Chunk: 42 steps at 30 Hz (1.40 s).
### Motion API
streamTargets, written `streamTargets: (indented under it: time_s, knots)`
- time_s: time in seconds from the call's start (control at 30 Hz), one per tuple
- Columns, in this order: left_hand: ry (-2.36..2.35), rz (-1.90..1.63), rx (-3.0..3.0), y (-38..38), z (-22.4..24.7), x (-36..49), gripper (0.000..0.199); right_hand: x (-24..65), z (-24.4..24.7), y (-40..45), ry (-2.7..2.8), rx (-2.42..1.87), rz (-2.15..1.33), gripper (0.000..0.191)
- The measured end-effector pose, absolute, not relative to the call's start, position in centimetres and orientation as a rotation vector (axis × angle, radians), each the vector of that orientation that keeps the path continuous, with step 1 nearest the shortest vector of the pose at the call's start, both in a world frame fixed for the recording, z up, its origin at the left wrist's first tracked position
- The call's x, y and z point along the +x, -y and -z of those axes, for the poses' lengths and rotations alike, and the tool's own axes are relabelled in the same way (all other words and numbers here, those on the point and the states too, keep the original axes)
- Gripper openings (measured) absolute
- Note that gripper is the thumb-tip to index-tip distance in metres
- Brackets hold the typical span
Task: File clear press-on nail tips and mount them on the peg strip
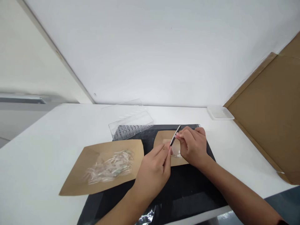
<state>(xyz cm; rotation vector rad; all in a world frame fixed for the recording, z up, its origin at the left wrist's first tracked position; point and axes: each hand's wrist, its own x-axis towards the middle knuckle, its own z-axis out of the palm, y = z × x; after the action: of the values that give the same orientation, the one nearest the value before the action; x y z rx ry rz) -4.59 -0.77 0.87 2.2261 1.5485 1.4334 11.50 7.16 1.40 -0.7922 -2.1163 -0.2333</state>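
Note:
My left hand (154,167) pinches the lower end of a thin black strip (175,135) with a white edge, which slants up to the right. The fingers of my right hand (193,145) are closed at the strip's upper part, touching its side. Whether they also hold something small is hidden. Below the strip, a small brown paper tray (161,136) lies partly behind my hands, with a few tiny white pieces (179,153) in it. Left of my left hand sits a larger brown paper tray (77,175) with a heap of clear plastic pieces (112,167), slightly blurred.
A black mat (187,187) lies under my hands on the white table (35,162). Clear plastic racks (131,123) stand at the back. A translucent shallow container (219,113) is at the back right, beside a propped cardboard sheet (264,115). The white wall (152,53) closes off the back.

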Motion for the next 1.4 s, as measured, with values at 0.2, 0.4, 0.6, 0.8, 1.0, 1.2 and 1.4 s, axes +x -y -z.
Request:
streamTargets:
  time_s: [0.2, 0.4, 0.6, 0.8, 1.0, 1.2, 1.4]
  knots:
    - [-1.537, -1.427, 2.247, 0.9, -0.5, -4.3, 0.022, 11.7, -2.2, -7.0, 2.233, -0.726, 0.189, 0.023]
    - [-1.524, -1.439, 2.173, 1.0, -0.8, -4.2, 0.022, 12.6, -2.9, -7.2, 2.142, -0.725, 0.108, 0.021]
    - [-1.506, -1.511, 2.108, 0.9, -1.1, -4.3, 0.021, 14.0, -2.9, -7.4, 2.097, -0.726, -0.327, 0.016]
    - [-1.506, -1.52, 2.099, 0.8, -1.0, -4.3, 0.02, 14.2, -2.1, -7.4, 1.826, -0.81, -1.113, 0.026]
    - [-1.462, -1.54, 2.103, 0.9, -0.9, -4.2, 0.018, 13.8, -2.1, -7.9, 1.568, -0.828, -1.453, 0.037]
    - [-1.45, -1.553, 2.113, 1.0, -0.7, -4.2, 0.022, 13.8, -2.1, -7.8, 1.542, -0.785, -1.539, 0.036]
    - [-1.479, -1.55, 2.113, 0.9, -0.6, -4.2, 0.022, 13.8, -1.2, -8.0, 1.506, -0.784, -1.499, 0.034]
